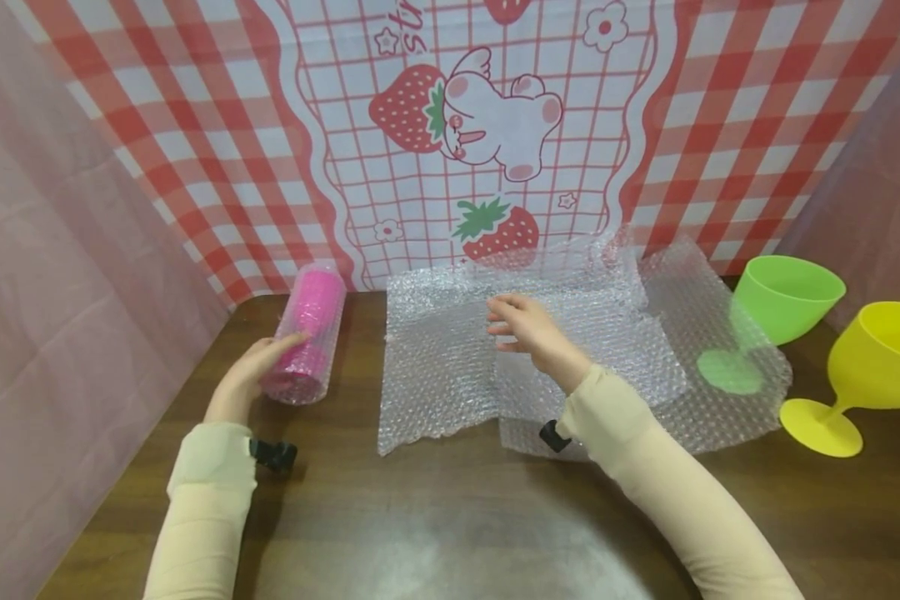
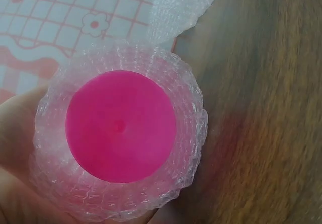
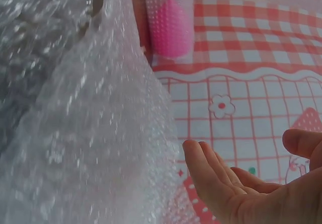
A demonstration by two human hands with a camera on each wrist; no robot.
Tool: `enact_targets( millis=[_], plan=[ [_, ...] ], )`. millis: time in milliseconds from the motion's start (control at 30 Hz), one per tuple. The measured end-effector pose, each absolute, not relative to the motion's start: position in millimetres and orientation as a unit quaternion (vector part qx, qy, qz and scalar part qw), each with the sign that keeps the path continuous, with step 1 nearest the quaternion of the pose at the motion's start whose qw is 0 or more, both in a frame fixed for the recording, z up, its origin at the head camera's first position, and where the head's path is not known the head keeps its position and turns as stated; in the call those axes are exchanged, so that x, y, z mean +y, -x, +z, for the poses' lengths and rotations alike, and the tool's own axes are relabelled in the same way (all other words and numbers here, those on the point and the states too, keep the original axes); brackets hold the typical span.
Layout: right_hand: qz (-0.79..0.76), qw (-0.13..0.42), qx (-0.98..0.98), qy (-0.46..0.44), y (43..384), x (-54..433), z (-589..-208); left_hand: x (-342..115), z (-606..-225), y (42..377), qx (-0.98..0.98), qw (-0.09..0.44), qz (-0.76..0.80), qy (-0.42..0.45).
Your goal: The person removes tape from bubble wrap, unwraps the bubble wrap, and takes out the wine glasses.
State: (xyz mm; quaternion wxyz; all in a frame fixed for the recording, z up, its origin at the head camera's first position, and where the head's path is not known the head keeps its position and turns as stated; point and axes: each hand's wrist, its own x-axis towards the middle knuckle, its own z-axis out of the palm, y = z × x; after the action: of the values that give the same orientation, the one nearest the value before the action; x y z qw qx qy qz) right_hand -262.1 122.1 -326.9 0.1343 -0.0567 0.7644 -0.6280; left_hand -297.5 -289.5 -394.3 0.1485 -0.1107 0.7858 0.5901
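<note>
At the left of the table, my left hand (image 1: 251,375) grips a pink goblet (image 1: 315,304) rolled up in bubble wrap. The left wrist view looks straight at the goblet's round pink foot (image 2: 121,128), ringed by layers of wrap (image 2: 188,113), with fingers and palm against the roll's side. My right hand (image 1: 536,337) is held over flat sheets of bubble wrap (image 1: 438,358) in the middle. It holds nothing; in the right wrist view its fingers (image 3: 204,171) are extended and slightly bent, thumb apart, beside the wrap.
A green goblet (image 1: 787,304) stands at the right, its foot showing pale through the edge of a bubble wrap sheet. Nearer on that side is a yellow goblet (image 1: 881,367). Behind the table hangs a red-checked cloth (image 1: 247,167) with strawberry prints; pink curtains (image 1: 60,250) flank both sides.
</note>
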Motion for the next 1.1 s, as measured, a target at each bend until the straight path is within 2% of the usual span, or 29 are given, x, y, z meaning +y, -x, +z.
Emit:
enact_targets(
  millis=[133,367,500,767,1100],
  plan=[
    [-0.633,0.148,0.758,0.054,264.2,111.5,-327.9,-284.1,-389.9,291.3,0.777,0.134,0.604,0.118],
    [-0.653,0.170,0.737,0.040,270.8,99.3,-332.7,-259.1,-357.6,263.0,0.785,0.122,0.596,0.118],
    [-0.655,0.172,0.735,0.033,272.6,97.5,-336.1,-257.7,-355.0,264.4,0.765,0.110,0.621,0.132],
    [-0.652,0.176,0.736,0.039,272.2,92.7,-337.5,-251.3,-360.9,272.0,0.737,0.115,0.658,0.105],
    [-0.656,0.177,0.733,0.037,273.6,81.4,-337.0,-214.5,-338.4,250.3,0.761,0.105,0.632,0.100]
  ],
)
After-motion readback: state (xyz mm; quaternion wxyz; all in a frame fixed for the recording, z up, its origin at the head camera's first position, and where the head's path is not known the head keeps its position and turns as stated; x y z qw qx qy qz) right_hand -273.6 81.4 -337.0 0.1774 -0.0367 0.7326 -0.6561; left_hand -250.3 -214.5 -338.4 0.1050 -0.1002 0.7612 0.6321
